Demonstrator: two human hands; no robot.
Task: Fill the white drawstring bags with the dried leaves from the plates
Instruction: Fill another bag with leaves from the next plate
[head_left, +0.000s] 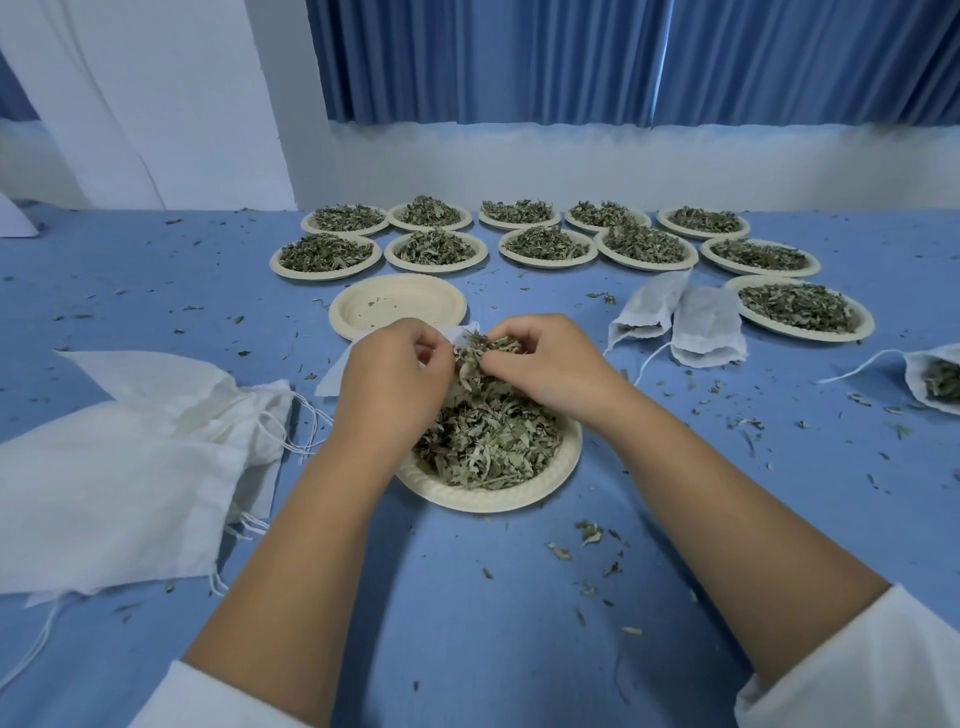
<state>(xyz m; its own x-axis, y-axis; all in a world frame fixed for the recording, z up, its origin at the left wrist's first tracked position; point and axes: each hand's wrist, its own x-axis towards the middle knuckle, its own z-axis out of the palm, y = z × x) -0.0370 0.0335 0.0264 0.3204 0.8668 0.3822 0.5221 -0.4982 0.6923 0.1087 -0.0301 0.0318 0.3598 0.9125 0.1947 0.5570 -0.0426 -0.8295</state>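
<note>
Left hand pinching bag, right hand pinching leaves, over plate

Blue table, seen from above. Near its front edge sits a plate of dried leaves. Just beyond that plate is 1 empty plate; farther beyond, 11 heaped plates in rows. Left of it lies a pile of flat white drawstring bags. Beyond it to the right lie 2 filled bags side by side, and 1 open bag farther right. Leaf crumbs are scattered all around it.
</note>
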